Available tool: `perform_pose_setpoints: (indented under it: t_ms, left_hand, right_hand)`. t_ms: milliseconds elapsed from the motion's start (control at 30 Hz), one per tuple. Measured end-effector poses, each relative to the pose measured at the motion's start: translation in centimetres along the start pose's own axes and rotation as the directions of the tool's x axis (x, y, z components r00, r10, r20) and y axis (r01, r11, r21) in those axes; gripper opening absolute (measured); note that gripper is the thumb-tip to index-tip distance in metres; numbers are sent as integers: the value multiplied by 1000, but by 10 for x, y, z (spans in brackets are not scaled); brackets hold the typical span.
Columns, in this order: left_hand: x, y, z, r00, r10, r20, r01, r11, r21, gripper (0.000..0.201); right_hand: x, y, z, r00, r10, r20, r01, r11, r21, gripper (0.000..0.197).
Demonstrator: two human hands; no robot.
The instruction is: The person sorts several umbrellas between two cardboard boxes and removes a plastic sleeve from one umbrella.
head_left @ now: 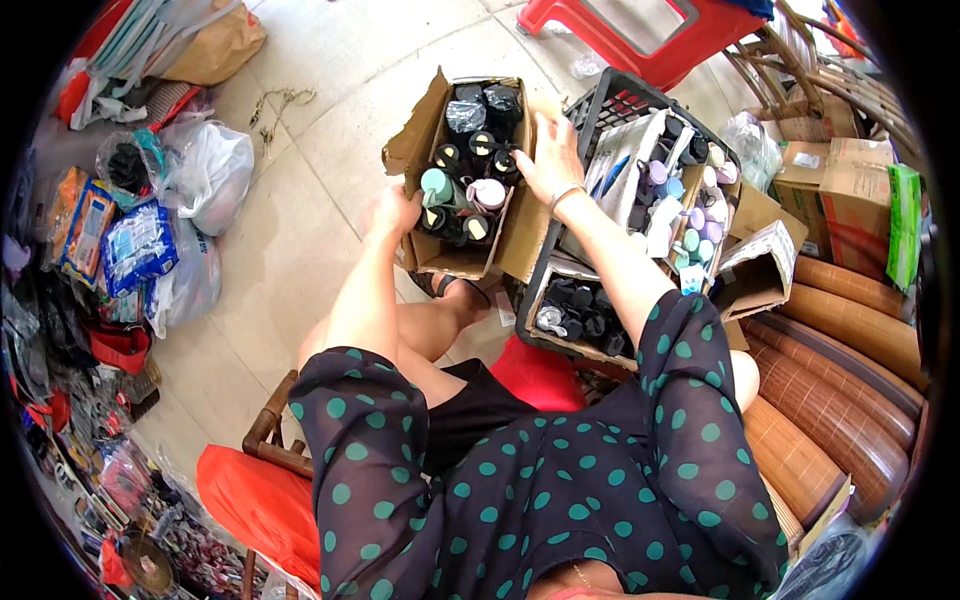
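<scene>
Seated person, head view looking down. Both hands are on one small cardboard box [470,255] of capped bottles [470,185], which sits on the floor between the knees, just beside a black plastic crate [600,110].

Left hand [395,212]: fingers wrapped over the box's left wall near the lower corner, clenched on the cardboard. The grip looks like a brace, keeping the light box from sliding on the smooth tiled floor [300,230].

Right hand [550,160]: laid flat on the box's right edge where the flap [528,235] folds outward, fingers spread and extended, thumb toward the bottles. It appears to press the flap clear of the opening; whether it pinches the cardboard I cannot tell. A thin bracelet is on the wrist.

Box contents: bottles upright, caps up, mostly dark, one teal cap [436,183] and one pale pink [489,192]. Packed close, so they prop each other.

Crate: holds further open cartons with pastel-capped bottles [700,215] and dark ones [585,320], all within arm's reach.

Surroundings: red stool [620,35] beyond; bagged goods [140,245] at left; rolled bamboo mats [850,350] at right.
</scene>
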State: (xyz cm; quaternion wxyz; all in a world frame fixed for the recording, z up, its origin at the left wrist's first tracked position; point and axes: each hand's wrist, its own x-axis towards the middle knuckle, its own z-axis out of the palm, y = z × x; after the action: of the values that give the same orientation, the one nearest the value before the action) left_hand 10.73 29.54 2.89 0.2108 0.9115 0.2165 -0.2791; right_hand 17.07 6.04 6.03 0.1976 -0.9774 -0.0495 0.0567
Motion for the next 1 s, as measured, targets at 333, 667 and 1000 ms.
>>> perform_pose_setpoints:
  t_ms: [333,667,1000]
  left_hand:
    - [28,-36,4,997,-64,-31,62,997,-54,35]
    - [26,-44,5,996,-5,85,0,998,67,34]
    - [-29,24,-18,990,126,61,-133,983,129,39]
  right_hand:
    - [-25,-35,25,980,192,54,-194,861,470,95]
    - [12,-60,9,870,242,430,-289,956,46,70]
    - [11,-4,-17,886,159,436,-141,987,-74,46]
